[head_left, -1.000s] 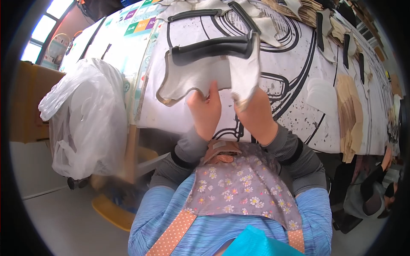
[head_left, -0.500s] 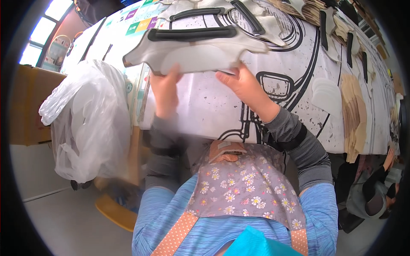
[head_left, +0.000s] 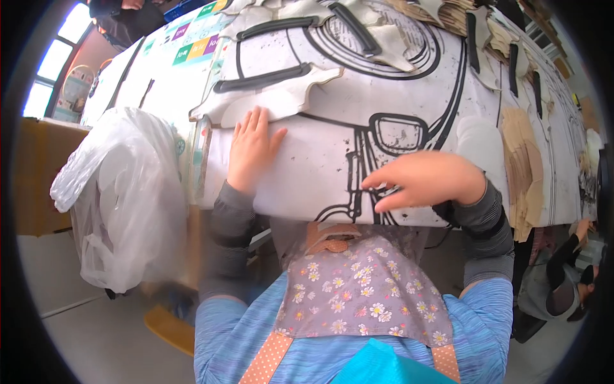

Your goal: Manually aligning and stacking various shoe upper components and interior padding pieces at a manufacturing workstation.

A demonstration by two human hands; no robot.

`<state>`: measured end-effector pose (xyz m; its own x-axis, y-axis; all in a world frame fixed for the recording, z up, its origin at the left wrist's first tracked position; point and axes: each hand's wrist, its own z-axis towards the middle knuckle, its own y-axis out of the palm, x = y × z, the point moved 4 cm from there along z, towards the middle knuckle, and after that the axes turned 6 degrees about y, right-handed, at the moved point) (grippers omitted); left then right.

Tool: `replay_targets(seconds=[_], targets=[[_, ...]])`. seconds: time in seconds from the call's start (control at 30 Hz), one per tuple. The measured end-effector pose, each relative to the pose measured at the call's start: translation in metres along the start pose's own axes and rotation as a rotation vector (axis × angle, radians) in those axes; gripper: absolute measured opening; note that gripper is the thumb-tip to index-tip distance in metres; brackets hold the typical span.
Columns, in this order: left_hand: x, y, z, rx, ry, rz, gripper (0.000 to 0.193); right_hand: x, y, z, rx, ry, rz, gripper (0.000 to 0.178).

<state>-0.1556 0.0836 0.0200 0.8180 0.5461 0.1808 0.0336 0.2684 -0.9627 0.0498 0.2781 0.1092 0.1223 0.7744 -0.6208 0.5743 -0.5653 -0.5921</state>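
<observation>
A cream, wing-shaped fabric piece (head_left: pixel 323 78) lies on the printed table cover at the left. It bears a dark padded strip (head_left: pixel 262 78) along its far side and a white rounded patch (head_left: pixel 275 102) at its near side. My left hand (head_left: pixel 251 150) rests with outstretched fingers on the near edge of this patch. Over the table's near right part hovers my right hand (head_left: pixel 428 182), thumb and fingers apart, holding nothing. Just beyond it is a stack of white rounded patches (head_left: pixel 480 144), partly hidden behind the wrist.
Beside the patches lies a pile of beige fabric pieces (head_left: pixel 523 173). Similar pieces with dark strips (head_left: pixel 278 27) spread across the far side and far right. A bulky clear plastic bag (head_left: pixel 128 211) hangs at the left by a cardboard box (head_left: pixel 48 173). Another person (head_left: pixel 556 285) is at the far right.
The fabric piece, held up in both hands before, now lies on the table at the left. My right hand has let go and moved right and nearer; the left fingers have flattened onto it.
</observation>
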Motion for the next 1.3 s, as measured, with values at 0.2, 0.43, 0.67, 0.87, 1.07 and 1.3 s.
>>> replay_targets(seconds=[0.2, 0.43, 0.67, 0.87, 1.07, 1.3], targets=[[0.003, -0.002, 0.002, 0.008, 0.007, 0.106, 0.066, 0.086, -0.108, 0.051, 0.841, 0.197, -0.389, 0.024], [0.025, -0.026, -0.005, 0.525, 0.084, 0.090, 0.040, 0.137, -0.125, 0.131, 1.279, 0.237, -0.950, 0.008], [0.021, -0.030, -0.007, 0.634, 0.156, -0.047, 0.019, 0.102, -0.170, 0.053, 1.316, 0.273, -0.490, 0.013], [0.011, -0.036, -0.011, 0.723, 0.155, -0.102, 0.010, 0.064, -0.220, -0.117, 1.228, 0.429, -0.007, 0.022], [0.007, -0.038, 0.010, 0.743, 0.179, -0.197, 0.009, -0.043, -0.165, -0.203, 1.221, 0.653, 0.457, 0.020], [0.001, -0.028, -0.014, 0.708, 0.133, -0.157, 0.010, -0.032, -0.085, -0.092, 0.420, 0.331, 0.245, 0.042]])
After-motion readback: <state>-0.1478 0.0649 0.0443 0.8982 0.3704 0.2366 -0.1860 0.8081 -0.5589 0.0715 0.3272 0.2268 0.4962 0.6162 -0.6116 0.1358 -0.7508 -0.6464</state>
